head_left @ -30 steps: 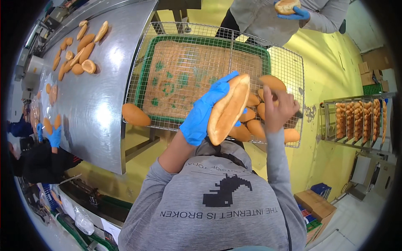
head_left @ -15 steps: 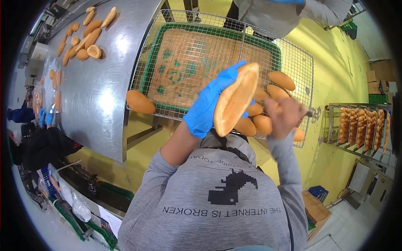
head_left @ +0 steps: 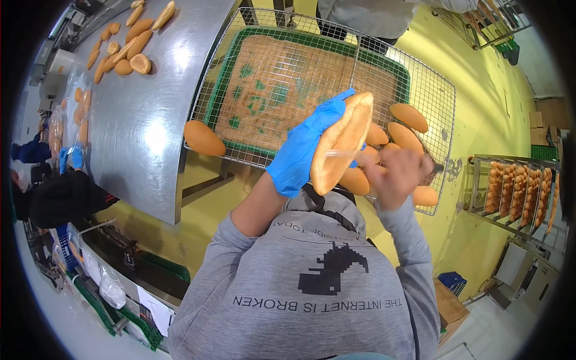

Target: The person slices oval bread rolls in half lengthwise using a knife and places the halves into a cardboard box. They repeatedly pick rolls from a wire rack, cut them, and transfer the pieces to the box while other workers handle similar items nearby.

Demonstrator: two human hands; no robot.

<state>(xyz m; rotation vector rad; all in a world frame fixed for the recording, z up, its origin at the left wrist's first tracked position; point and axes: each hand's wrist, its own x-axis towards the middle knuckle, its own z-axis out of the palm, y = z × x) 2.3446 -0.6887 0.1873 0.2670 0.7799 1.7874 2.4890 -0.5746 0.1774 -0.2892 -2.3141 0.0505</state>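
Note:
My left hand, in a blue glove, grips an oval bread roll with a long pale split along its upper face. My bare right hand is closed and blurred by motion, just right of the roll. In it is a thin knife, its pale blurred blade lying across the roll's face and a dark end showing past the hand. Beneath both hands, several whole rolls lie on a wire rack. One more roll rests at the rack's left edge.
Under the rack is a green tray covered with crumbs. A steel table on the left bears several rolls. Another person stands beyond the rack. A co-worker's blue-gloved hands are at far left. A trolley of bread stands right.
The knife blade now shows across the roll's face, where it was not visible before. My right hand has shifted slightly left and down. The view has moved slightly.

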